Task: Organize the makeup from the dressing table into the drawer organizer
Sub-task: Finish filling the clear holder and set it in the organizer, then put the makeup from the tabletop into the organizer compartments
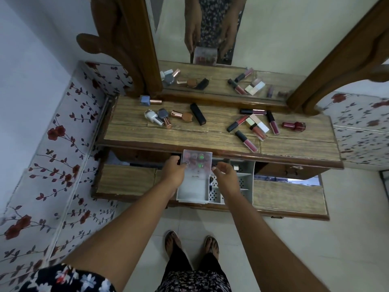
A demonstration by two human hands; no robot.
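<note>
Both hands (197,173) — clear palette (196,162) between.

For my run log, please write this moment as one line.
left hand: holds palette | right hand: holds palette | palette: above drawer organizer | dressing table: makeup remains

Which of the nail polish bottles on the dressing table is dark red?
The dark red nail polish bottle lies alone at the far right of the table top, right of the lip glosses. The other bottles, blue, white, grey and brown, lie at the left.
</note>
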